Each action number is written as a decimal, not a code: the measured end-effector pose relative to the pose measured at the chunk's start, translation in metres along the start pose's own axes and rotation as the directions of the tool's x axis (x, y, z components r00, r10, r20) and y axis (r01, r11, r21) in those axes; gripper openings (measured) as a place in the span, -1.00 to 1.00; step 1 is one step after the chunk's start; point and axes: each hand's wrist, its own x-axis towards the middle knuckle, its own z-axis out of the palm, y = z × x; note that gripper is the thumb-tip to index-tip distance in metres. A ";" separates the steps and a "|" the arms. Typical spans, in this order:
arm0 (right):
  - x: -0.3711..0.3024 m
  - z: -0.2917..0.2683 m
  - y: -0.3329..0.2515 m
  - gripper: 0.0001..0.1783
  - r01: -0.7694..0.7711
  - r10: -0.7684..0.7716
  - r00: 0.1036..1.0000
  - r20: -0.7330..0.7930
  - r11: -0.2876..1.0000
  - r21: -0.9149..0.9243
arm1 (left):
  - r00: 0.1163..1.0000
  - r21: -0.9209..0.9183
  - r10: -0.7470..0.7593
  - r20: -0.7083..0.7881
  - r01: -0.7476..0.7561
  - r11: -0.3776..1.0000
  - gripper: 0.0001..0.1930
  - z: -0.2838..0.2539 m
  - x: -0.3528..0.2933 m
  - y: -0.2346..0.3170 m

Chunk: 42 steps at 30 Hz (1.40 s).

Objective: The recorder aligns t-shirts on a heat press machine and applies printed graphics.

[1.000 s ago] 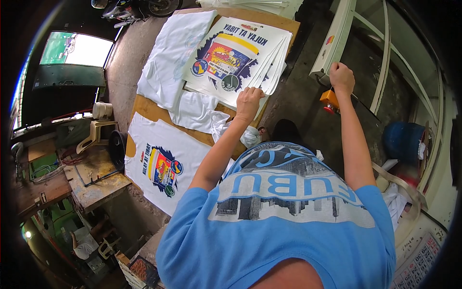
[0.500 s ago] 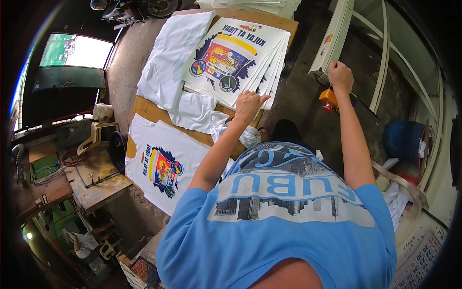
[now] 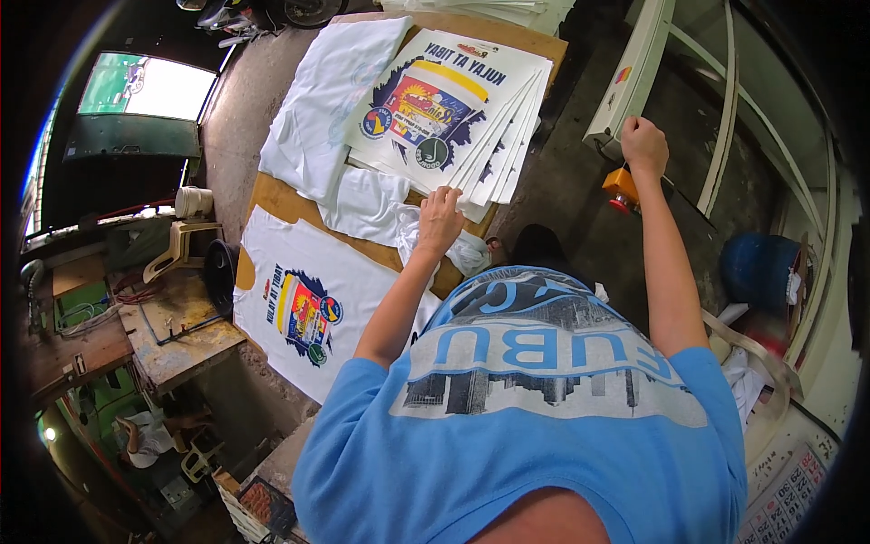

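My left hand (image 3: 440, 222) rests palm down with its fingers stretched out, at the near edge of a fanned stack of printed sheets (image 3: 408, 150). The sheets carry a mirrored colourful paint-bucket design. Beside that hand lies a bunched white cloth (image 3: 364, 207). My right hand (image 3: 644, 147) is closed in a fist at the near end of a cream machine arm (image 3: 625, 82); what it grips is hidden. Just below it sits an orange box with a red button (image 3: 621, 190). A white T-shirt (image 3: 313, 313) with the same print unmirrored lies flat to the left.
A folded white cloth (image 3: 331, 100) lies on the wooden table (image 3: 281, 195). To the right are a metal frame (image 3: 727, 118) and a blue drum (image 3: 759, 263). A beige plastic chair (image 3: 177, 249), a black bucket (image 3: 220, 272) and a stained workbench (image 3: 177, 349) stand left. A person (image 3: 149, 440) is at lower left.
My left hand has slid left and a little nearer, off the sheets' corner to their near edge beside the bunched cloth. My right hand keeps its place by the machine arm.
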 end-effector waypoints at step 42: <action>0.000 0.001 0.002 -0.58 0.001 -0.001 1.000 -0.027 1.000 -0.007 | 0.999 -0.013 -0.033 0.032 0.034 0.999 -0.78 0.006 0.008 0.007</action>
